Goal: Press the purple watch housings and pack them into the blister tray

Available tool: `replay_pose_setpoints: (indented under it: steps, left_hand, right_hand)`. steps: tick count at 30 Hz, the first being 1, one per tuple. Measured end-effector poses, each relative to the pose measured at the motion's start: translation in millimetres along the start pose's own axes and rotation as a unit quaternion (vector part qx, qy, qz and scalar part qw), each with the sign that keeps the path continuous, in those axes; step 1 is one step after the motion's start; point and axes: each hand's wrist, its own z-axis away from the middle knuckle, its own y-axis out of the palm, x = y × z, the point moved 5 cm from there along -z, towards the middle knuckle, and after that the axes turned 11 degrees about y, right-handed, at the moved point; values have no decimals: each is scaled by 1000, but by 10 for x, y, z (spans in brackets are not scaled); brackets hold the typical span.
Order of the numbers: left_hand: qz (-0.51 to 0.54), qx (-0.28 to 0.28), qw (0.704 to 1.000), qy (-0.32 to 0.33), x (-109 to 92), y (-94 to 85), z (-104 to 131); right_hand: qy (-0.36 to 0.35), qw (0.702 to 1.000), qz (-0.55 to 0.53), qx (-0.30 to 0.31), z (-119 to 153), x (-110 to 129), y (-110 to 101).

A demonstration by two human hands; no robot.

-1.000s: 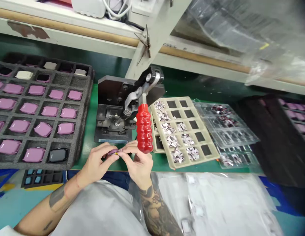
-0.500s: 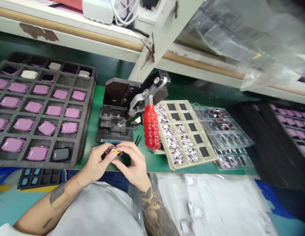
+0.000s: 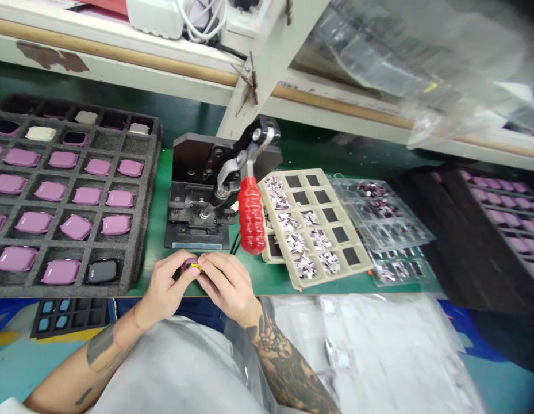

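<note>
A small purple watch case (image 3: 189,263) with a yellow strip showing inside it is held between both hands near the bench's front edge. My left hand (image 3: 168,283) grips its left side between thumb and fingers. The fingertips of my right hand (image 3: 229,285) press together on its right side and cover part of it. Just beyond the hands stands a black toggle clamp fixture (image 3: 200,213) with a ribbed red handle (image 3: 251,218) hanging down on its right.
At left, a grey foam tray (image 3: 141,230) holds purple watch cases in rows. A cream compartment tray (image 3: 335,270) carries small white pieces and black squares. Clear plastic trays (image 3: 404,230) lie right of it. A shelf beam (image 3: 163,72) crosses above the bench.
My right hand's fingers have closed in over the watch case, covering more of it and the yellow part. The whole view has shifted slightly, with the bench things now further left.
</note>
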Motion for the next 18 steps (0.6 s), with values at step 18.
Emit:
replay_pose_setpoints:
  steps: [18]
  left_hand:
    - [-21, -120, 993, -1, 90, -84, 22]
  right_hand:
    - [598, 724, 342, -28, 2414, -680, -2285]
